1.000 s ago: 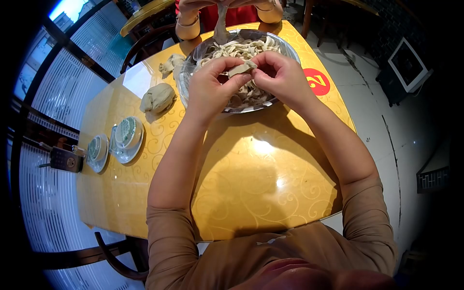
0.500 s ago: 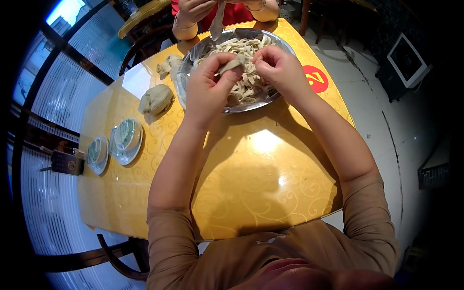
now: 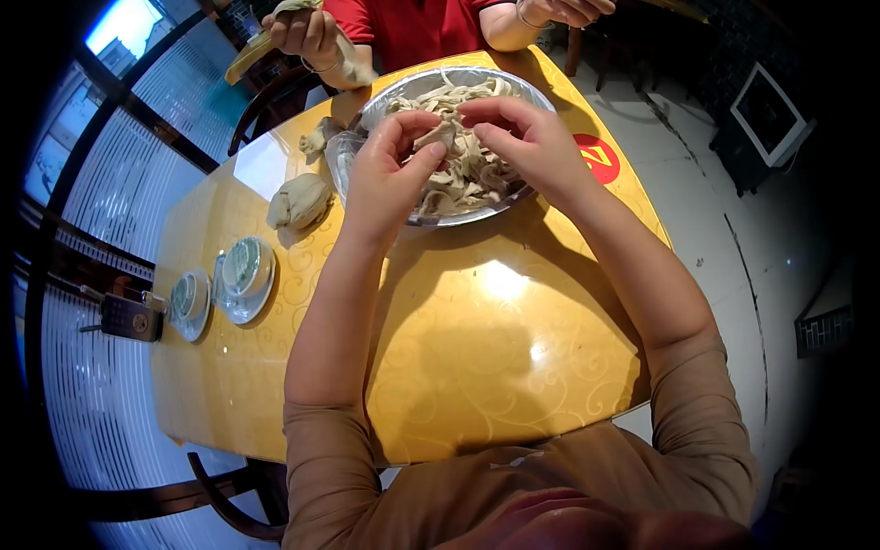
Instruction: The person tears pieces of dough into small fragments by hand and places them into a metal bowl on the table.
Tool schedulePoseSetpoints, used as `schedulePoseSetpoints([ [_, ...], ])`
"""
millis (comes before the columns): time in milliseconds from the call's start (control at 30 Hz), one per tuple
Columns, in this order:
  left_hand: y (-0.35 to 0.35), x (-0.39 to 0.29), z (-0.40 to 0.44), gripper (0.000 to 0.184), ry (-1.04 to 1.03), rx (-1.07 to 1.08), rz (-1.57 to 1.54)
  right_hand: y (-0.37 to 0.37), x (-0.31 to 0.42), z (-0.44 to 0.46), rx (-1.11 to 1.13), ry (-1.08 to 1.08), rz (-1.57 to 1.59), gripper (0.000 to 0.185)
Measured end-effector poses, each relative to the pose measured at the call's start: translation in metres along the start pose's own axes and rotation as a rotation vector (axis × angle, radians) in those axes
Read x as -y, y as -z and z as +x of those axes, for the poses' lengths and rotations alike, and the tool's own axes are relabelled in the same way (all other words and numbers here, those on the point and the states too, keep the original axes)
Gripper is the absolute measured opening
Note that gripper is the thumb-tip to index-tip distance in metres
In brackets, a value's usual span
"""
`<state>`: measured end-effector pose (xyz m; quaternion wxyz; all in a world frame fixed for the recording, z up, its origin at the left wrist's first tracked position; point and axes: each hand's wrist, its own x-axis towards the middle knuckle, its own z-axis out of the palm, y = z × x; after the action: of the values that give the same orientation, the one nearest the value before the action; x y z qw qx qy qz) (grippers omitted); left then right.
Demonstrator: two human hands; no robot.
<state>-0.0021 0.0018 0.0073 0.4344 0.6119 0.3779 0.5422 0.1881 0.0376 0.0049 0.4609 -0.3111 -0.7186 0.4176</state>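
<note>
Grey-beige strip [image 3: 434, 137] pinched between left hand's [image 3: 403, 158] thumb and fingers, above the basin; right hand [image 3: 521, 137] beside it, thumb and index parted slightly, hold cannot be told; metal basin [image 3: 469, 218], plastic-lined, heaped with torn strips [image 3: 477, 170]; two wrapped bowl sets [image 3: 246, 268] [image 3: 190, 298] near table's left edge; pale lump [image 3: 299, 202] beside basin; open yellow tabletop [image 3: 477, 367] between forearms; co-worker's hands [image 3: 307, 35] beyond basin.

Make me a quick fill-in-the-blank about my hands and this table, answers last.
The hand pinching a small piece is the ____ one. The round sticker on the table is mostly ____. Wrapped bowls on the table number ____.

Missing words: left; red; two.
</note>
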Motion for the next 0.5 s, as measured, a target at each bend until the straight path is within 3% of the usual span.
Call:
schedulePoseSetpoints([
  [200,-0.008,-0.002,-0.001,0.024,0.014,-0.02,-0.086,-0.008,-0.003,-0.001,0.054,-0.059,0.359,0.031],
  [333,-0.007,0.003,0.0,0.026,-0.029,-0.043,-0.051,-0.006,0.001,-0.002,0.039,-0.092,0.266,0.027],
  [500,-0.007,0.005,-0.002,0.021,-0.204,-0.171,0.43,-0.009,-0.001,-0.003,-0.01,-0.045,0.186,0.024],
])
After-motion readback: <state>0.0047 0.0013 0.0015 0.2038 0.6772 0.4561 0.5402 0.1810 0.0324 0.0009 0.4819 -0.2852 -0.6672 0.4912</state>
